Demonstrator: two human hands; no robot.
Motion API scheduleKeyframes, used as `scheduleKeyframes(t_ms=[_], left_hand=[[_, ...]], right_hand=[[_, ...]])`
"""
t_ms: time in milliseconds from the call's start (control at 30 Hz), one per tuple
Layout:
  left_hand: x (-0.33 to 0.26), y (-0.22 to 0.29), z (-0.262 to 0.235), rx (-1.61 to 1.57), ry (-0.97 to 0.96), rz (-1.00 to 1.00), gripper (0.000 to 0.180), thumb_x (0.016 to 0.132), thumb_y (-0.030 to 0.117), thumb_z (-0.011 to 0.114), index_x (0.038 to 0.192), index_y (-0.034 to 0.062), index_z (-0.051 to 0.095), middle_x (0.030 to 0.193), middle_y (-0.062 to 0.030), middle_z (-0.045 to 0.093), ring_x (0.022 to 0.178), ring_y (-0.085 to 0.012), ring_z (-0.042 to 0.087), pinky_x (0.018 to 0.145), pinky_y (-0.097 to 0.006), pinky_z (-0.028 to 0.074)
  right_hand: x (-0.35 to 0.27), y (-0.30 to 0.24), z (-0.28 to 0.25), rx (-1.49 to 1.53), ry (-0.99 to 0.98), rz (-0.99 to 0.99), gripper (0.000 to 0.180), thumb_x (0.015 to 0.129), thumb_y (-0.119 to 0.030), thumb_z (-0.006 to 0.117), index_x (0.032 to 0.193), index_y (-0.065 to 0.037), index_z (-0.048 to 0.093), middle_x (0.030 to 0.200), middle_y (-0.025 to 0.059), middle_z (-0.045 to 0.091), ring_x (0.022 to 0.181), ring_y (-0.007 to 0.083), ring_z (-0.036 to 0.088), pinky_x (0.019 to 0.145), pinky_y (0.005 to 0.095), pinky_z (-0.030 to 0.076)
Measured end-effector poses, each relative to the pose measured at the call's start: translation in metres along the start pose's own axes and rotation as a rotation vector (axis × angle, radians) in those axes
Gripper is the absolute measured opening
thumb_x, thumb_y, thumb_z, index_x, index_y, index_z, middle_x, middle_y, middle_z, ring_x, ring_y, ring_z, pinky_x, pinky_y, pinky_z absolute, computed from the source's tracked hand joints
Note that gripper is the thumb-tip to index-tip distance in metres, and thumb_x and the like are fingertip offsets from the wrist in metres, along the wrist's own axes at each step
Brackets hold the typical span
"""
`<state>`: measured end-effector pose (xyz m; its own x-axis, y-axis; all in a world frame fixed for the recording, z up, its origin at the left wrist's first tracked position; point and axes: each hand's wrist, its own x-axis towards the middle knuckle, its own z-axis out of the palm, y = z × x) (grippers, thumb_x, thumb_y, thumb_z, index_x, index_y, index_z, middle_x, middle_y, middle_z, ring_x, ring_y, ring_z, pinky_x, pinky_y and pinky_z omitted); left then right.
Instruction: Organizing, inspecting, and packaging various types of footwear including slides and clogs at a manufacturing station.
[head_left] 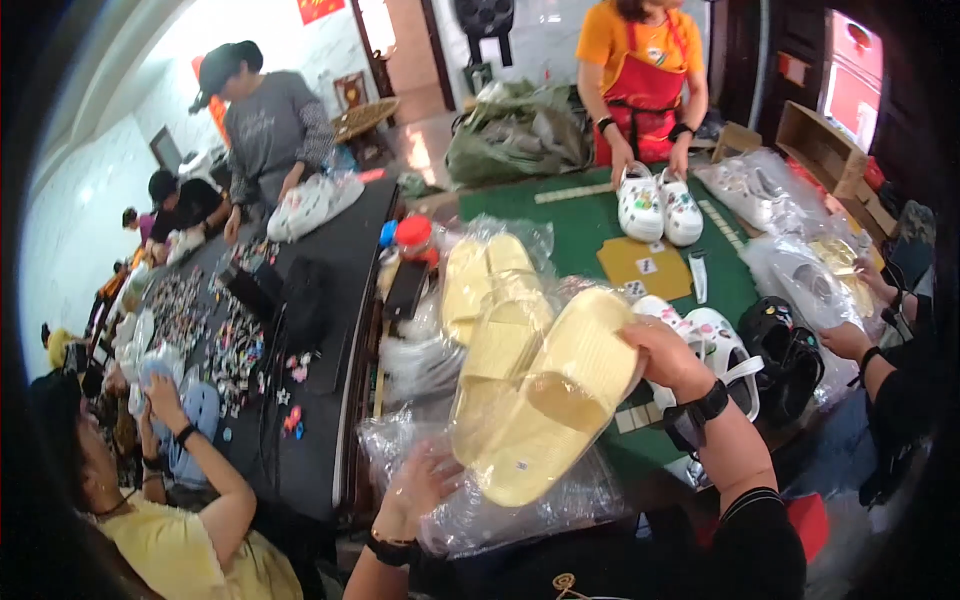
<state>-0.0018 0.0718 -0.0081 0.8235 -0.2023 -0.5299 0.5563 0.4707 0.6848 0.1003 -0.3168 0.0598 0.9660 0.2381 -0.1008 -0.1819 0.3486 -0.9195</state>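
A pair of pale yellow slide sandals (565, 395) in a clear plastic bag is tilted up in front of me. My right hand (668, 352) is closed on the toe end of the nearer slide. By the heel end, my left hand (420, 488) has its fingers apart beside the bag; whether it bears any weight is hard to tell. Another bagged pair of yellow slides (480, 280) lies just beyond. Clear plastic bags (540, 510) are stacked under the slides. White clogs with charms (715, 345) and black clogs (785, 350) sit right of my right hand.
Across the green mat (560, 225), a person in a red apron (640, 100) holds white clogs (660, 205). Another person's hand (848, 342) touches bagged shoes at right. A black table (320, 410) with many small charms (235, 355) runs along the left, people around it.
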Motion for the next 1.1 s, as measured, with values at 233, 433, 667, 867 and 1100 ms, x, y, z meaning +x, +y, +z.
scheduleKeyframes(t_ms=[233, 433, 667, 867, 1100], left_hand=[[-0.017, -0.058, -0.044, 0.456, 0.316, 0.310, 0.041, 0.089, 0.018, 0.065, 0.121, -0.0011, 0.049, 0.118, -0.0109, 0.059, 0.091, -0.0173, 0.060, 0.071, -0.032, 0.051], [-0.031, -0.045, -0.010, 1.121, 0.415, 0.320, 0.021, 0.088, 0.020, 0.065, 0.088, -0.0009, 0.065, 0.066, -0.0153, 0.058, 0.063, -0.0171, 0.061, 0.058, -0.035, 0.048], [0.017, -0.051, 0.034, 1.374, 0.232, 0.639, 0.038, 0.085, 0.027, 0.067, 0.115, 0.0048, 0.062, 0.103, -0.0204, 0.066, 0.085, -0.0364, 0.064, 0.074, -0.043, 0.051], [0.064, -0.029, 0.061, 1.636, -0.066, 0.750, 0.036, 0.084, 0.029, 0.062, 0.110, 0.0037, 0.061, 0.105, -0.0213, 0.061, 0.096, -0.0382, 0.059, 0.085, -0.044, 0.048], [0.051, -0.036, 0.052, 1.479, 0.106, 1.048, 0.015, 0.075, 0.006, 0.057, 0.088, 0.0032, 0.064, 0.089, -0.0139, 0.063, 0.089, -0.0315, 0.061, 0.077, -0.040, 0.050]], right_hand=[[0.032, 0.088, -0.016, -0.594, 0.032, 0.383, 0.038, 0.098, -0.036, 0.047, 0.096, -0.001, 0.062, 0.083, 0.0058, 0.066, 0.067, 0.0132, 0.064, 0.053, 0.0251, 0.052], [0.041, 0.103, -0.033, -0.617, 0.058, 0.258, 0.031, 0.096, -0.034, 0.051, 0.097, -0.005, 0.061, 0.081, 0.0010, 0.062, 0.067, 0.0090, 0.058, 0.054, 0.0225, 0.047], [0.044, 0.107, -0.017, -0.530, 0.128, 0.226, 0.023, 0.095, -0.027, 0.055, 0.097, -0.006, 0.063, 0.079, -0.0018, 0.062, 0.068, 0.0084, 0.057, 0.059, 0.0232, 0.046], [0.040, 0.110, -0.009, -0.551, 0.071, 0.226, 0.026, 0.096, -0.026, 0.054, 0.091, -0.004, 0.066, 0.079, 0.0006, 0.064, 0.068, 0.0093, 0.059, 0.058, 0.0238, 0.046], [0.048, 0.085, -0.019, -0.492, 0.144, 0.019, 0.024, 0.097, -0.020, 0.050, 0.086, -0.003, 0.063, 0.073, 0.0017, 0.062, 0.062, 0.0095, 0.055, 0.056, 0.0237, 0.043]])
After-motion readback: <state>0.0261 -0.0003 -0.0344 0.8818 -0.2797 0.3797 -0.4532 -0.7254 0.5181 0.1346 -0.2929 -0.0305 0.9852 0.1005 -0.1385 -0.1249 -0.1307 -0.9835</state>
